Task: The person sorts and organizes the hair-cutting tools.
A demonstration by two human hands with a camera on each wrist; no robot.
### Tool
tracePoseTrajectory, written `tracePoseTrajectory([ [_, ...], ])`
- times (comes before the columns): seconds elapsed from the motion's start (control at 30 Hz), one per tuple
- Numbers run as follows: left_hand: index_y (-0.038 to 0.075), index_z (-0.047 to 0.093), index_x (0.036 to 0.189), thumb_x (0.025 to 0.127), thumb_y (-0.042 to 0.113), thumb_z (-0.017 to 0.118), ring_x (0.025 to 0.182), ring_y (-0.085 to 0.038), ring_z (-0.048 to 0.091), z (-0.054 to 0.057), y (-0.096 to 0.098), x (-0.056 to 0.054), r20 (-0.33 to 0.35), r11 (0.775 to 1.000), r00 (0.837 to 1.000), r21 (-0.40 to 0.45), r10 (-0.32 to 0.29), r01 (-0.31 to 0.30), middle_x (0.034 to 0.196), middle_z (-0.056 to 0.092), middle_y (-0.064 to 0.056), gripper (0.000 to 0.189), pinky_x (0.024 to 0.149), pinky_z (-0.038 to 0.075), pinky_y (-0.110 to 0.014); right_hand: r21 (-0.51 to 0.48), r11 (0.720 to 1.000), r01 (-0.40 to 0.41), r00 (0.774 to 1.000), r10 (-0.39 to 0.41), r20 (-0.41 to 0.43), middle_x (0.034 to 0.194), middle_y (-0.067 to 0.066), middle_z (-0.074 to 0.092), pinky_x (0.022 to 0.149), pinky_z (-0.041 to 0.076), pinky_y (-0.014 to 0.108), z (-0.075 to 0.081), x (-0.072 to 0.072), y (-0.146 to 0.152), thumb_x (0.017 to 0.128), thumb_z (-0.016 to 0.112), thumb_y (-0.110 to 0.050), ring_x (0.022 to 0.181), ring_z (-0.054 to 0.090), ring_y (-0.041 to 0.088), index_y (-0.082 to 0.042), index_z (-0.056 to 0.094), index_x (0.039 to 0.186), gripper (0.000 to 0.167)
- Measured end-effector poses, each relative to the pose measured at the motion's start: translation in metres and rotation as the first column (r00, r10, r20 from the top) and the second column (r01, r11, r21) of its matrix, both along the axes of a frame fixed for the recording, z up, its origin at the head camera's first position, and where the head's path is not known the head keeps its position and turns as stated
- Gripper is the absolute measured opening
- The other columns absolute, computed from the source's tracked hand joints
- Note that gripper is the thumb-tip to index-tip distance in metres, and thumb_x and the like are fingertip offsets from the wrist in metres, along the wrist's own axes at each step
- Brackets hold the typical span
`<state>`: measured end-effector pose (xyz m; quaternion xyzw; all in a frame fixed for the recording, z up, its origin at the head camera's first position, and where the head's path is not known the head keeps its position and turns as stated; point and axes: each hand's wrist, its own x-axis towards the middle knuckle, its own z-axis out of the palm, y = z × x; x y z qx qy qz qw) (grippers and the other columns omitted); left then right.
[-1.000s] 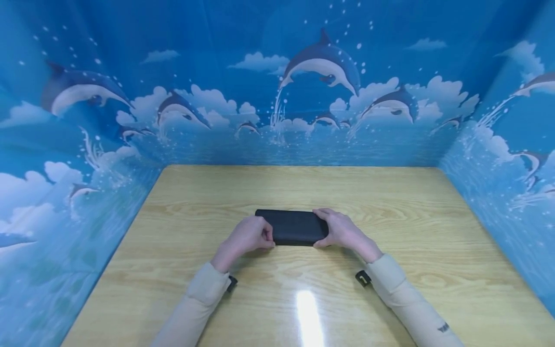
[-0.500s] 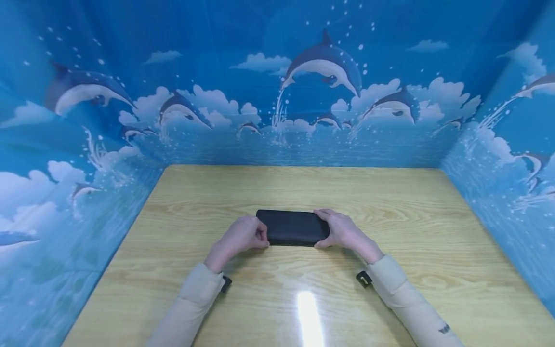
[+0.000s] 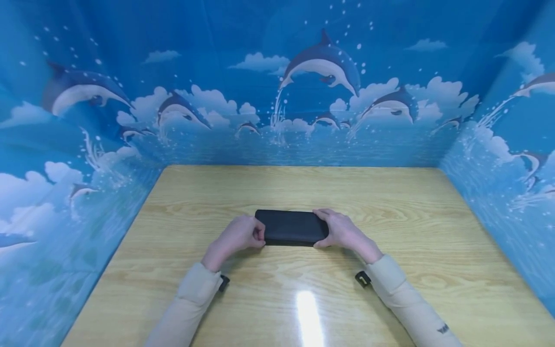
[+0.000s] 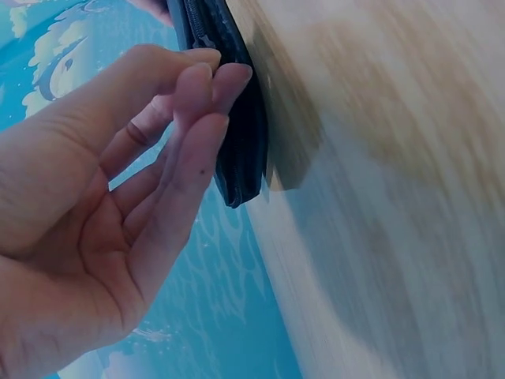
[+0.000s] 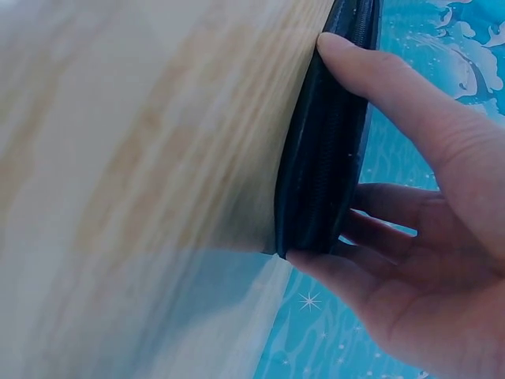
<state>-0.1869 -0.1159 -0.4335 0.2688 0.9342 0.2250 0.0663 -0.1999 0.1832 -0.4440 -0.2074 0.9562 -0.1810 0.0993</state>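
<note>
A black zip wallet [image 3: 292,226] lies flat at the middle of the table, its zipped long side facing me. My right hand [image 3: 344,233] grips its right end; in the right wrist view the thumb presses the zipped side of the wallet [image 5: 316,174] and the fingers wrap round the end and far side. At the front left corner, my left hand [image 3: 239,233] has its thumb and fingertips pinched together on the zip. In the left wrist view the zipper [image 4: 197,24] runs up to these fingertips, which hide the pull.
The light wood-grain table [image 3: 303,188] is edged at the back and sides by a blue dolphin-print curtain [image 3: 277,86]. A bright light reflection [image 3: 309,313] shows near the front. A dark wrist camera [image 3: 362,279] sits under the right cuff.
My left hand has slid left along the wallet's front edge, baring more of that edge. The right hand and the wallet have stayed in place.
</note>
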Motion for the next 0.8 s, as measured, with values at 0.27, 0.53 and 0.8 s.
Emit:
tracePoseTrajectory([
  [0.27,0.019,0.064,0.065,0.082,0.010,0.084,0.058,-0.003,0.052,0.000,-0.002,0.000,0.023,1.000,1.000,0.005,-0.002,0.002,0.063,0.059,0.013,0.027,0.063,0.047,-0.023,0.003,1.000,-0.003,1.000,0.003,-0.001,0.154,0.024,0.043,0.107,0.042,0.060,-0.001,-0.001,-0.001,0.075,0.091,-0.034,0.135,0.047,0.046,-0.002,0.041,0.153,0.098],
  [0.53,0.020,0.066,0.067,0.082,0.014,0.085,0.062,-0.002,0.055,-0.001,-0.006,-0.002,0.016,1.000,1.000,-0.006,0.011,-0.011,0.067,0.062,0.012,0.025,0.065,0.050,-0.024,0.000,1.000,-0.008,1.000,0.008,-0.010,0.153,0.024,0.043,0.107,0.043,0.059,-0.001,-0.002,0.001,0.075,0.091,-0.034,0.134,0.047,0.046,-0.001,0.041,0.152,0.098],
  [0.8,0.018,0.066,0.068,0.082,0.012,0.084,0.063,-0.002,0.055,-0.001,-0.011,-0.003,0.008,0.999,0.999,0.016,-0.032,0.032,0.068,0.062,0.011,0.024,0.065,0.050,-0.023,0.004,1.000,-0.015,1.000,0.015,-0.008,0.153,0.024,0.044,0.107,0.043,0.058,0.000,-0.001,0.000,0.075,0.091,-0.035,0.135,0.047,0.046,-0.001,0.041,0.152,0.098],
])
